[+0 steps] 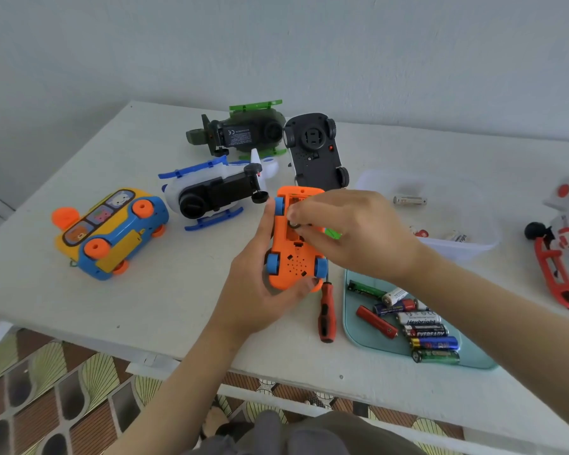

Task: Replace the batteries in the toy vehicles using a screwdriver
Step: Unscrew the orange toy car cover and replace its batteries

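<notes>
Orange toy car is belly-up at the middle of the worktop — your left hand has its grip wrapped round the body. Your right hand pinches what looks like a battery at the car's open compartment. A red-handled screwdriver lies just beside the car, next to a tray of loose batteries.

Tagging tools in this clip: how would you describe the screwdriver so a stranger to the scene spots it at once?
On the white table, find the teal tray of batteries near the front edge. The screwdriver lies flat just left of it, tip toward the orange toy car the left hand holds. It is the only slim tool with a red-and-black handle.
</notes>
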`<action>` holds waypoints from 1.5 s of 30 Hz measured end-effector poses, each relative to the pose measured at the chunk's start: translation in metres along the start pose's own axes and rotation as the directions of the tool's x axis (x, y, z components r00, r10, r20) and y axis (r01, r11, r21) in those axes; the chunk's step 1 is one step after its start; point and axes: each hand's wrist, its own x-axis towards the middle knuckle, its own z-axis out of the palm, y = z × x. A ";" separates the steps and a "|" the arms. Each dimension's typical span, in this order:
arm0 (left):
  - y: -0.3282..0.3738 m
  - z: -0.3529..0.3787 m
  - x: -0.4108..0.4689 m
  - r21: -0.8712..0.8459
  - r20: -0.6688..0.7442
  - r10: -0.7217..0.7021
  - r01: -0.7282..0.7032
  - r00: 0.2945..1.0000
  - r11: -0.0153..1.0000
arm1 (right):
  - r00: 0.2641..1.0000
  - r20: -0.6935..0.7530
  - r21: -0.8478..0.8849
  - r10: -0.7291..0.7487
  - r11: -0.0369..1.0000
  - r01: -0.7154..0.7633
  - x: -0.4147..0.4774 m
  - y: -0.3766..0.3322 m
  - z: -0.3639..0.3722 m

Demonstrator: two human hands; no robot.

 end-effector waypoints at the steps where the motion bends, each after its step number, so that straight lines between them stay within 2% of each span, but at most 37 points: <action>1: 0.000 0.000 0.000 -0.005 0.004 0.003 -0.003 1.000 1.000 | 0.998 0.015 -0.043 -0.056 0.997 0.056 -0.001 0.001 0.002; 4: -0.001 -0.001 0.000 -0.009 0.002 0.009 -0.009 1.000 1.000 | 0.981 0.088 -0.116 -0.171 0.977 0.180 -0.005 0.004 0.005; 7: -0.001 -0.001 0.000 -0.016 0.003 0.006 -0.006 1.000 1.000 | 0.982 0.104 -0.094 -0.160 0.981 0.170 -0.006 0.006 0.005; 10: -0.002 0.000 0.001 -0.009 0.007 0.012 -0.012 1.000 1.000 | 0.995 0.076 -0.059 -0.065 0.996 0.069 -0.004 0.004 0.005; 14: 0.001 0.000 0.000 -0.006 -0.006 0.012 -0.012 1.000 1.000 | 0.978 0.067 -0.001 0.199 0.980 -0.200 -0.001 -0.002 0.007; 17: 0.001 0.000 0.000 -0.011 0.003 0.014 -0.014 1.000 1.000 | 0.902 0.200 0.117 0.382 0.905 -0.409 0.004 -0.005 0.001; 19: -0.001 0.000 0.000 -0.001 0.006 0.024 -0.024 1.000 1.000 | 0.804 0.323 0.213 0.498 0.790 -0.575 0.012 -0.006 -0.004; 21: -0.002 0.000 0.000 0.026 0.021 0.034 -0.034 0.999 0.999 | 0.712 0.399 0.226 0.578 0.690 -0.687 0.020 -0.001 -0.008; 22: -0.003 0.000 0.000 0.047 0.030 0.044 -0.045 0.999 0.998 | 0.685 0.422 0.206 0.594 0.673 -0.710 0.024 0.003 -0.009; 26: -0.007 0.000 -0.002 0.093 0.033 0.059 -0.062 0.998 0.994 | 0.640 0.506 0.163 0.578 0.665 -0.729 0.034 0.010 -0.010; 34: -0.006 0.000 -0.003 0.173 0.022 0.087 -0.089 0.996 0.981 | 0.680 0.445 0.190 0.582 0.681 -0.707 0.026 0.010 -0.006; 38: -0.002 0.000 -0.003 0.223 0.018 0.125 -0.125 0.992 0.967 | 0.700 0.357 0.332 0.618 0.617 -0.714 0.017 0.012 -0.011; 39: -0.001 0.000 -0.003 0.227 0.016 0.127 -0.127 0.992 0.966 | 0.719 0.298 0.322 0.628 0.643 -0.695 0.014 0.014 -0.014; 41: 0.000 0.000 -0.003 0.245 0.004 0.131 -0.128 0.991 0.961 | 0.783 0.160 0.170 0.600 0.765 -0.621 0.005 0.019 -0.018; 43: 0.001 0.000 -0.004 0.258 -0.008 0.130 -0.124 0.991 0.958 | 0.861 0.086 -0.147 0.502 0.861 -0.487 -0.006 0.024 -0.018; 45: 0.002 0.001 -0.004 0.262 -0.017 0.125 -0.116 0.992 0.958 | 0.905 0.139 -0.488 0.402 0.823 -0.290 -0.017 0.025 -0.014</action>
